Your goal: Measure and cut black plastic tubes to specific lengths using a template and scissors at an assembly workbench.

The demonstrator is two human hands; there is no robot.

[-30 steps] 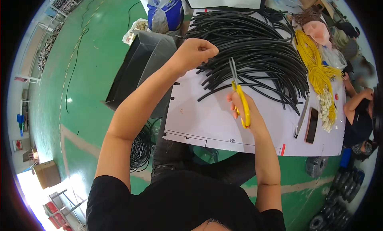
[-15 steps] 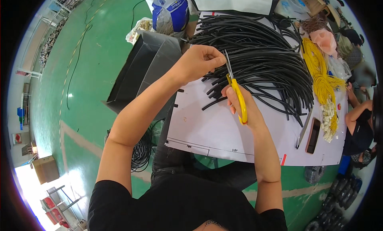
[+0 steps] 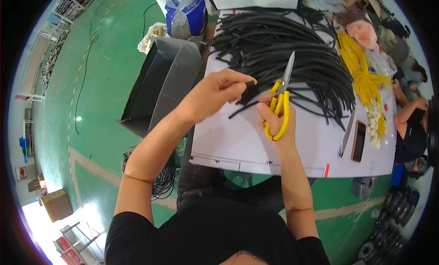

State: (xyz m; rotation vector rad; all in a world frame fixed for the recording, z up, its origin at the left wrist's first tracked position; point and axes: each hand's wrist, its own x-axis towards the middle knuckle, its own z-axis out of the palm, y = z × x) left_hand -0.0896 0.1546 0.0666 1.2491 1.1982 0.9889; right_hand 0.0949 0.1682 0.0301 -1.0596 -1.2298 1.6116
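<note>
My left hand (image 3: 212, 95) is raised over the left edge of the black tubes (image 3: 292, 54), its thumb and fingers closed in a pinch. A tiny yellowish bit shows at its fingertips, too small to name. In my right hand (image 3: 280, 122) is a pair of scissors (image 3: 286, 105) with yellow handles. The scissors' metal blades point away from me, over the tubes, and look nearly together. A gap separates the blades from my left hand. The tubes lie in a long, curved heap across the white tabletop (image 3: 238, 141).
Left of the table stands an open dark box (image 3: 176, 77), with a blue and clear bag (image 3: 186, 13) beyond it. Bundled yellow cords (image 3: 354, 64), a phone (image 3: 359, 141) and a thin blade-like tool (image 3: 348, 137) lie at the right. Another person (image 3: 409, 123) sits past the right edge.
My left hand has drawn back toward me and left, away from the scissors. The scissors have swung from leaning left to leaning right, showing their handles more broadly. The view has shifted slightly.
</note>
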